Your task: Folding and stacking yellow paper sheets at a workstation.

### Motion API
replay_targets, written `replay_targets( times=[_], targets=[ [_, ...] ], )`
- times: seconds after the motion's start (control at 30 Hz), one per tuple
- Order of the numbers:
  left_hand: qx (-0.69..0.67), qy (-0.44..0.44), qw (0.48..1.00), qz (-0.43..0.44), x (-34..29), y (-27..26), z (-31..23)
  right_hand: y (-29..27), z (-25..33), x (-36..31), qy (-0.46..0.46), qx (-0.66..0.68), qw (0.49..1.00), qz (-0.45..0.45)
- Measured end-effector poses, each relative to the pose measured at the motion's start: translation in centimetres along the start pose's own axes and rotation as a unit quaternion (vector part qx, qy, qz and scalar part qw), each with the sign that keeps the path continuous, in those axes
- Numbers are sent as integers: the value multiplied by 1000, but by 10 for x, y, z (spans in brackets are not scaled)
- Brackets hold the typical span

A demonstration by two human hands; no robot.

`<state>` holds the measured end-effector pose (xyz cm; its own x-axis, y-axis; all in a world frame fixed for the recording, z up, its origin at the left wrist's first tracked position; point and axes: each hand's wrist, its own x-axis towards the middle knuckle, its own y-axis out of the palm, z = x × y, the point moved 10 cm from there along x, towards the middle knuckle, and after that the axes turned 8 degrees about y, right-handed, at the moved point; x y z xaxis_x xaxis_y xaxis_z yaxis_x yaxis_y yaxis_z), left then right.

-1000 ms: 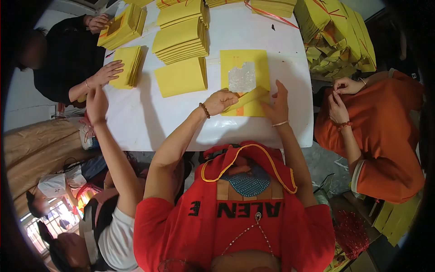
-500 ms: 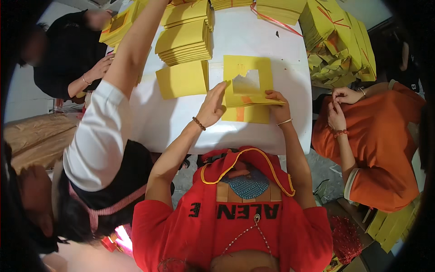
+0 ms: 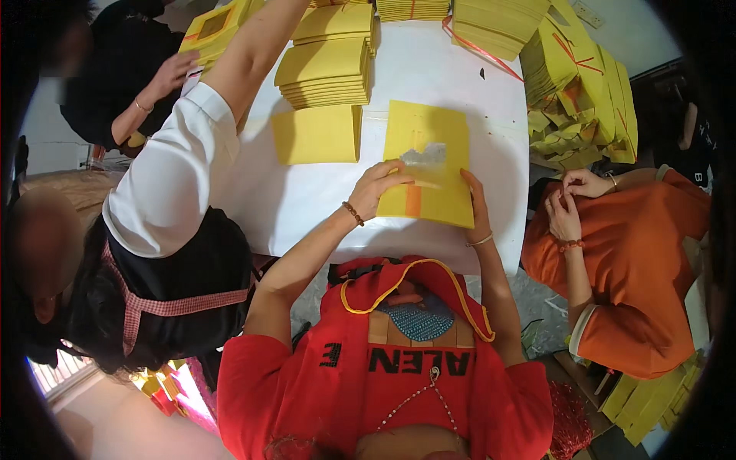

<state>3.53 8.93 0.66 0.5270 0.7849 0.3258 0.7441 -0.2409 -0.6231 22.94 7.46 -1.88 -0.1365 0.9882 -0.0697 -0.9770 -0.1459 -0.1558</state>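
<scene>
A yellow paper sheet bundle (image 3: pixel 429 126) with a torn-edged silver foil patch (image 3: pixel 425 156) lies before me on the white table. Its near part carries an orange strip (image 3: pixel 412 201). My left hand (image 3: pixel 377 188) has its fingers over the bundle's left side, just below the foil, closed on the paper. At the right edge, my right hand (image 3: pixel 477 201) grips the paper, thumb toward the top and the other fingers partly hidden. A folded yellow paper piece (image 3: pixel 316 136) lies to the left, touched by neither hand.
Stacked yellow paper (image 3: pixel 322 73) stands behind on the white table (image 3: pixel 291 207), with more stacks (image 3: pixel 494 27) farther back and a red ribbon (image 3: pixel 483 50). A co-worker's arm (image 3: pixel 257 65) reaches across at left. Another person in orange (image 3: pixel 629 261) sits at right beside piled yellow paper (image 3: pixel 583 92).
My left hand has moved from the bundle's left edge onto its near part. The raised near flap now lies lower, covering part of the foil; my right hand has shifted slightly nearer.
</scene>
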Motion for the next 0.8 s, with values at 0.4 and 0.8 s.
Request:
replay_targets(
  times=[0.4,0.8],
  targets=[
    [15,14,993,120,3,3,-19,4,-6,-12,83,-29,993,73],
    [-128,-262,955,-49,-4,-2,25,-13,-10,26,180,-93,975,-89]
  ],
)
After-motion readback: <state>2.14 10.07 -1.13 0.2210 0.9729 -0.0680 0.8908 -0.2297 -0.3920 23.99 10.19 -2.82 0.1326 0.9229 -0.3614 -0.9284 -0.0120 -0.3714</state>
